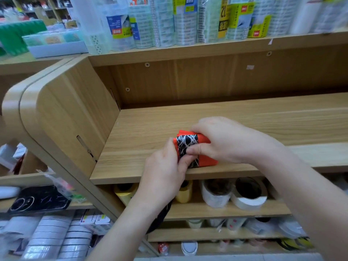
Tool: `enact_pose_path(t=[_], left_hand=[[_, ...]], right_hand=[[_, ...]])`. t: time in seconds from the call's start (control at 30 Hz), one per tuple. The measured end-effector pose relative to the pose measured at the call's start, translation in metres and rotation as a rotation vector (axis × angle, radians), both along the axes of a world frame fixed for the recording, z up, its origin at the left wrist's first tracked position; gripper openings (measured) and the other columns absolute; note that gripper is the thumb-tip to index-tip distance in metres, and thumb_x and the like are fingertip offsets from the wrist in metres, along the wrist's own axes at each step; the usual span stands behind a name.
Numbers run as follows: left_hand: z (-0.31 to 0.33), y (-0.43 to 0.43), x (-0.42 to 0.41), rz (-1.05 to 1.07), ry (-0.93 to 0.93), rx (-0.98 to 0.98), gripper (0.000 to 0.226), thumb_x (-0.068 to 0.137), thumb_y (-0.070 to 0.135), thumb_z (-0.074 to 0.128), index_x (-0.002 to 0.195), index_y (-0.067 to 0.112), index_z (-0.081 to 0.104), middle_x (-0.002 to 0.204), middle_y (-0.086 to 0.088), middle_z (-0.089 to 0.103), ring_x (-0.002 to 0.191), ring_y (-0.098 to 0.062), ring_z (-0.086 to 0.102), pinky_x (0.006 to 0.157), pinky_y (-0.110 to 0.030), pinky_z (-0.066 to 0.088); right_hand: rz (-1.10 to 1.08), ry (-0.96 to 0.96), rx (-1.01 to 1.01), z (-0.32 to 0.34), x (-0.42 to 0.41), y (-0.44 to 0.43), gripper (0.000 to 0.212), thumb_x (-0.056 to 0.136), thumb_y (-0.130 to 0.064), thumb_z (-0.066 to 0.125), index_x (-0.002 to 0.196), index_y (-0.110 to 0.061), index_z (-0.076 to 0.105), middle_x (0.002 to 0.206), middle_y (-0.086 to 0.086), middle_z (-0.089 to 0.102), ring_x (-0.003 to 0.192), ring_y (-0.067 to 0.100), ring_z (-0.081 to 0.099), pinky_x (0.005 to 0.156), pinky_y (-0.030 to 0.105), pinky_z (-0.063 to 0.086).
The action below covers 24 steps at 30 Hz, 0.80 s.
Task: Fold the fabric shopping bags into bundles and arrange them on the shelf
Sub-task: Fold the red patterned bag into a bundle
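A folded orange fabric bag bundle lies near the front edge of the wooden shelf. A black band with white lines wraps around its middle. My left hand pinches the band at the bundle's near left side. My right hand covers the bundle from the right, its thumb and fingers gripping the band and the fabric. Much of the bundle is hidden under my right hand.
The shelf's rounded side panel stands to the left. Packs of tape rolls fill the shelf above. Tape rolls sit on the shelf below. A phone case and more rolls lie lower left.
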<state>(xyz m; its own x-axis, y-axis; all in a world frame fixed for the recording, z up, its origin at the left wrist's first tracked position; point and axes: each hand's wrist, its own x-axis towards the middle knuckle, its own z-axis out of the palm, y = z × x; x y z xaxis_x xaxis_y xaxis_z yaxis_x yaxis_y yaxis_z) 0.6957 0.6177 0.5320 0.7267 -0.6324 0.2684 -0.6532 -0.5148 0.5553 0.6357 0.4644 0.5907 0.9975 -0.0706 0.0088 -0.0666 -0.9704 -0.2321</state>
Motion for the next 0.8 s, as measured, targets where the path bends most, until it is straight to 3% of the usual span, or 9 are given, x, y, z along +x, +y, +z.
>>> enact_pose_path(t=[0.13, 0.23, 0.33, 0.4, 0.5, 0.57, 0.63, 0.7, 0.8], left_hand=[[0.015, 0.018, 0.019, -0.065, 0.44, -0.046, 0.04, 0.079, 0.038, 0.076, 0.116, 0.035, 0.06, 0.1, 0.01, 0.069, 0.093, -0.005, 0.064, 0.082, -0.025, 0.051], [0.026, 0.045, 0.035, -0.139, 0.757, -0.144, 0.032, 0.081, 0.019, 0.074, 0.11, 0.028, 0.066, 0.094, -0.003, 0.076, 0.083, -0.02, 0.073, 0.073, -0.035, 0.056], [0.033, 0.068, 0.049, -0.128, 0.782, -0.16, 0.024, 0.075, 0.026, 0.073, 0.099, 0.03, 0.072, 0.087, -0.022, 0.073, 0.071, -0.033, 0.066, 0.064, -0.037, 0.051], [0.034, 0.075, 0.054, -0.075, 0.713, -0.104, 0.02, 0.077, 0.033, 0.07, 0.097, 0.035, 0.073, 0.084, -0.029, 0.069, 0.066, -0.032, 0.058, 0.06, -0.033, 0.044], [0.026, 0.074, 0.058, -0.038, 0.522, -0.023, 0.013, 0.088, 0.036, 0.062, 0.097, 0.035, 0.072, 0.086, -0.004, 0.074, 0.079, -0.02, 0.068, 0.076, -0.043, 0.055], [0.021, 0.072, 0.053, 0.004, 0.127, -0.038, 0.016, 0.091, 0.035, 0.059, 0.103, 0.036, 0.069, 0.096, 0.008, 0.068, 0.091, -0.011, 0.062, 0.085, -0.043, 0.053], [0.024, 0.067, 0.038, -0.041, -0.295, -0.185, 0.016, 0.091, 0.025, 0.063, 0.106, 0.023, 0.071, 0.1, 0.005, 0.063, 0.092, -0.011, 0.058, 0.083, -0.035, 0.052], [0.027, 0.054, 0.012, -0.18, -0.505, -0.237, 0.016, 0.092, 0.024, 0.066, 0.1, 0.014, 0.073, 0.096, 0.002, 0.065, 0.089, -0.012, 0.058, 0.08, -0.027, 0.05], [0.008, 0.027, -0.01, -0.329, -0.607, 0.081, 0.048, 0.088, 0.05, 0.056, 0.116, 0.014, 0.067, 0.108, -0.002, 0.065, 0.097, -0.018, 0.059, 0.079, -0.03, 0.052]], right_hand=[[0.07, -0.108, 0.035, -0.004, -0.011, -0.004, 0.016, 0.093, -0.038, 0.06, 0.088, -0.031, 0.046, 0.081, -0.016, 0.047, 0.083, 0.011, 0.047, 0.075, 0.034, 0.041], [0.04, -0.179, 0.083, -0.009, -0.023, -0.018, 0.011, 0.091, -0.032, 0.064, 0.092, -0.027, 0.054, 0.086, -0.015, 0.057, 0.085, 0.009, 0.052, 0.078, 0.036, 0.047], [0.035, -0.238, 0.094, -0.017, -0.032, -0.028, 0.012, 0.088, -0.029, 0.068, 0.091, -0.027, 0.056, 0.083, -0.015, 0.054, 0.083, 0.007, 0.048, 0.075, 0.037, 0.045], [0.004, -0.269, 0.131, -0.02, -0.035, -0.03, 0.015, 0.085, -0.032, 0.069, 0.089, -0.028, 0.055, 0.08, -0.013, 0.053, 0.08, 0.008, 0.048, 0.072, 0.038, 0.045], [-0.03, -0.277, 0.13, -0.022, -0.037, -0.03, 0.021, 0.084, -0.035, 0.07, 0.086, -0.029, 0.051, 0.079, -0.011, 0.049, 0.076, 0.006, 0.046, 0.069, 0.035, 0.042], [-0.04, -0.272, 0.115, -0.021, -0.037, -0.03, 0.023, 0.085, -0.035, 0.07, 0.087, -0.028, 0.049, 0.078, -0.013, 0.046, 0.075, 0.003, 0.043, 0.068, 0.032, 0.037], [-0.048, -0.256, 0.104, -0.018, -0.038, -0.03, 0.022, 0.087, -0.034, 0.069, 0.088, -0.027, 0.048, 0.078, -0.014, 0.045, 0.076, 0.001, 0.043, 0.068, 0.032, 0.035], [-0.048, -0.236, 0.089, -0.017, -0.037, -0.03, 0.022, 0.088, -0.034, 0.068, 0.088, -0.025, 0.048, 0.078, -0.015, 0.045, 0.077, 0.003, 0.043, 0.069, 0.032, 0.036], [-0.041, -0.225, 0.066, -0.016, -0.035, -0.027, 0.022, 0.088, -0.034, 0.068, 0.088, -0.024, 0.049, 0.078, -0.016, 0.046, 0.078, 0.008, 0.042, 0.071, 0.034, 0.037]])
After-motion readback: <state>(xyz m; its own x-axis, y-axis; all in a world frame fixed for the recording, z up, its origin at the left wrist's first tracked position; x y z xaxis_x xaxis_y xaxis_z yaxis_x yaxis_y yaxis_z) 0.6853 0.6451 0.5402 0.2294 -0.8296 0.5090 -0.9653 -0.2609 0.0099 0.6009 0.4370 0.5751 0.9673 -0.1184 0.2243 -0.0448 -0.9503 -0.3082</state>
